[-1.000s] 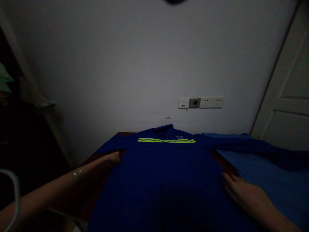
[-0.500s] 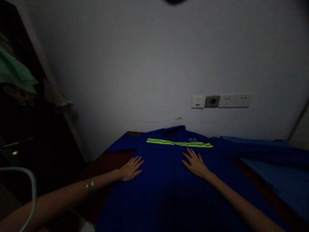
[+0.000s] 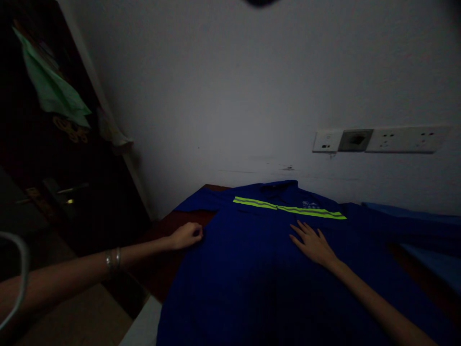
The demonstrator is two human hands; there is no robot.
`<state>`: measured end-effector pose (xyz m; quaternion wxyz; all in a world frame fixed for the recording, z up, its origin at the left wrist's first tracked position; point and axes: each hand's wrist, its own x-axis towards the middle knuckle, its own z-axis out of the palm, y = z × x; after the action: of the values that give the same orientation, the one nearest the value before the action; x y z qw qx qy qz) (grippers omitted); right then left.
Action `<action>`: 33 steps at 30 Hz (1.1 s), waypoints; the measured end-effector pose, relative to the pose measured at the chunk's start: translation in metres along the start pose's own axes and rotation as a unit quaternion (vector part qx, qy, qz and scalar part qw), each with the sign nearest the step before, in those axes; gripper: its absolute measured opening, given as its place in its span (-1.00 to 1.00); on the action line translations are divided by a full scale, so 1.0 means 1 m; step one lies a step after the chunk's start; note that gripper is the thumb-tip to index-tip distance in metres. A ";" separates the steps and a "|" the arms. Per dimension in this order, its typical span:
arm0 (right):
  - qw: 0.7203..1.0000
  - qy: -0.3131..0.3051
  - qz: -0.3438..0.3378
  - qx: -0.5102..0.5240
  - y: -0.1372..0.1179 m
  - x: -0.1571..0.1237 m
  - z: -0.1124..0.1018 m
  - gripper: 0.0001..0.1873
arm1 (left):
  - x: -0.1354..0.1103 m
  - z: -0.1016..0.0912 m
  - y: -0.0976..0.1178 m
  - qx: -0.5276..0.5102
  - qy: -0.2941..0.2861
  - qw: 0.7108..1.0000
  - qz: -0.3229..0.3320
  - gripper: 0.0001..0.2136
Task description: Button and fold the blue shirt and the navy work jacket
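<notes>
We have the blue shirt [image 3: 237, 259] spread on the bench [image 3: 189, 220] by the wall [image 3: 216, 96], our right hand [image 3: 312, 244] splayed flat on its front below the yellow stripe [image 3: 306, 211], our left hand [image 3: 186, 236] curled at its side edge, whether gripping it we cannot tell.

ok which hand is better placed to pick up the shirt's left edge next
Left, most likely: the left hand is curled at the left edge of the shirt, though whether it grips is unclear. The right hand lies spread on the front, just below the yellow stripe, away from that edge.
</notes>
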<state>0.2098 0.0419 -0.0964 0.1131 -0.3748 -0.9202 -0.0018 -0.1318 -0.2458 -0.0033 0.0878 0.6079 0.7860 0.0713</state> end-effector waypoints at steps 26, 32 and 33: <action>1.000 0.008 0.004 -0.013 -0.003 -0.004 -0.004 -0.44 | -0.097 -0.006 -0.006 -0.220 -0.541 0.805 -0.106 -0.80; 1.000 0.007 0.002 -0.014 -0.001 -0.003 -0.001 -0.43 | -0.101 0.022 -0.034 -0.207 -0.628 0.750 -0.025 -0.84; 1.000 0.008 0.001 -0.012 -0.001 -0.003 -0.001 -0.43 | -0.102 0.030 -0.037 -0.198 -0.638 0.743 -0.019 -0.85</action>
<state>0.2115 0.0391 -0.0964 0.1163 -0.3770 -0.9188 -0.0162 -0.1349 -0.3532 -0.0352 0.6889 0.4655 0.5254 -0.1809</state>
